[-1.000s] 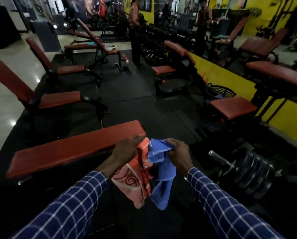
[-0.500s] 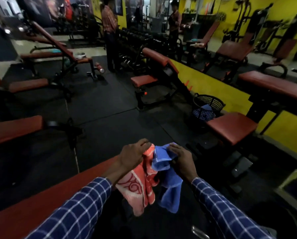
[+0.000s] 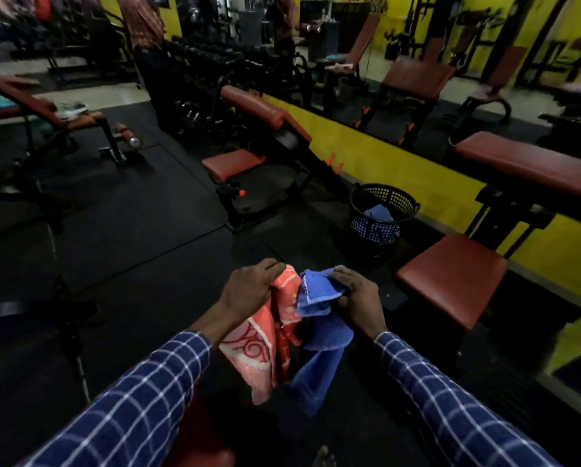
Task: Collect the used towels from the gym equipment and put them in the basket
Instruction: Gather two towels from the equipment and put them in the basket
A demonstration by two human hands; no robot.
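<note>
The view has swung to the right since a second ago. The long red bench that was right in front is gone from sight. The basket [image 3: 366, 229] now sits closer and more in the middle, so the person seems to be heading there to drop the towels in. The hands have not changed their hold. The left hand [image 3: 248, 291] is curled tight over the top of the orange towel [image 3: 259, 348]. The right hand [image 3: 360, 299] grips the bunched top of the blue towel [image 3: 319, 335]. Both towels are held up in the air in front of the body, touching each other, well away from the basket. Neither one is in yet, so this step is only partly done. The orange towel has white and red swirls on it and hangs down in loose folds. The blue towel is plain and crumpled at the top, with a long end dangling lower. They look soft and floppy. The basket is black with holes in its sides. It stands on the dark floor [image 3: 141, 237] by the yellow wall [image 3: 400, 170], near a red seat [image 3: 451, 274]. A blue cloth [image 3: 379, 212] already lies inside.
</note>
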